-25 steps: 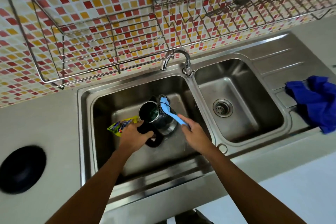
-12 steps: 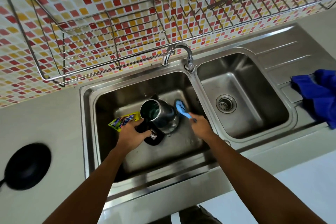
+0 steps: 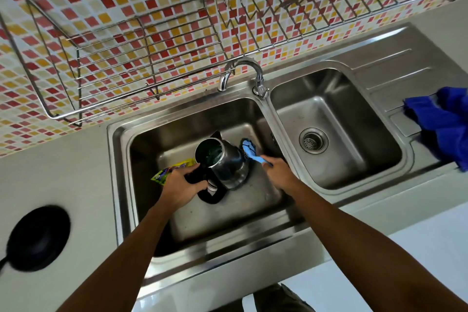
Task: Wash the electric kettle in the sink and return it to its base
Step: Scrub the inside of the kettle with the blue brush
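The electric kettle (image 3: 222,163) lies tipped in the left basin of the steel sink (image 3: 119,159), its open mouth facing up and to the left, its long axis running from there down toward the right, base near the basin floor. The left hand (image 3: 181,186) has its grip closed around the black handle; the right hand (image 3: 277,172) has its grip wrapped on a blue dish brush (image 3: 250,153), whose head touches the kettle's right side. A yellow sachet (image 3: 172,171) lies just left of the kettle. The right basin (image 3: 336,132) stands open, and the faucet (image 3: 240,71) arches over the left basin's far edge. The black kettle base (image 3: 38,238) sits on the desk, well apart to the left.
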Tool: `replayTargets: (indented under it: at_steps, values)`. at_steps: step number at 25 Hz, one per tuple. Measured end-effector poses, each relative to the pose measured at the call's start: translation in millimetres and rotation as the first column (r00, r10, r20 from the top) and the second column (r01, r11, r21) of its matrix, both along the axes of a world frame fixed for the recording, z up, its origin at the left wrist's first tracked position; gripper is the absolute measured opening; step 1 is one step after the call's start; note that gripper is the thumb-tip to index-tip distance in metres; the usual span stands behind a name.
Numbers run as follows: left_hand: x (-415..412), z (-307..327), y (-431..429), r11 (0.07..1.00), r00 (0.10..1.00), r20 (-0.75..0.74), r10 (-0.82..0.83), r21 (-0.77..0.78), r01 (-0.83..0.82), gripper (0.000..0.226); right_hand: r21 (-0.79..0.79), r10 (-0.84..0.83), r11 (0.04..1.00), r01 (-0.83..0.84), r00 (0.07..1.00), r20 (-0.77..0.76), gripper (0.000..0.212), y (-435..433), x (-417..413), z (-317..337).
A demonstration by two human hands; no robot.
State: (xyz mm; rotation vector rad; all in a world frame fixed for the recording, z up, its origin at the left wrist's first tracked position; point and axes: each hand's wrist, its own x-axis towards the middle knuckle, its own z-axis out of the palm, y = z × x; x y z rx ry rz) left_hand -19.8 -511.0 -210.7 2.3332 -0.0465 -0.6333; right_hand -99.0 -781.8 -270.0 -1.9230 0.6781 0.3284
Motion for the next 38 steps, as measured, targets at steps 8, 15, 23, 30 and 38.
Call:
replayTargets:
  at_steps: [8, 15, 23, 30, 38]
  values:
    - [-3, -7, 2, 0.996, 0.996, -0.04, 0.075, -0.049, -0.077, 0.062, 0.0, -0.047, 0.999, 0.047, 0.999, -0.017, 0.039, 13, 19, -2]
    - [5, -6, -9, 0.953, 0.966, -0.125, 0.227, -0.178, -0.247, 0.069, 0.005, 0.064, 0.998, -0.069, 0.939, 0.339, 0.042, 53, 2, 18]
    - [7, -2, -29, 0.865, 0.894, -0.201, 0.4, -0.241, -0.441, 0.046, -0.132, 0.047, 0.991, -0.004, 0.945, 0.323, 0.045, 82, -17, 14]
    - [9, 0, -31, 0.787, 0.817, -0.277, 0.506, -0.239, -0.569, 0.032, -0.206, -0.117, 0.968, 0.142, 0.985, 0.128, 0.047, 73, -9, 4]
    - [11, 7, -40, 0.791, 0.811, -0.286, 0.511, -0.214, -0.574, 0.016, -0.296, -0.119, 0.949, 0.105, 0.992, -0.029, 0.049, 79, -18, 4]
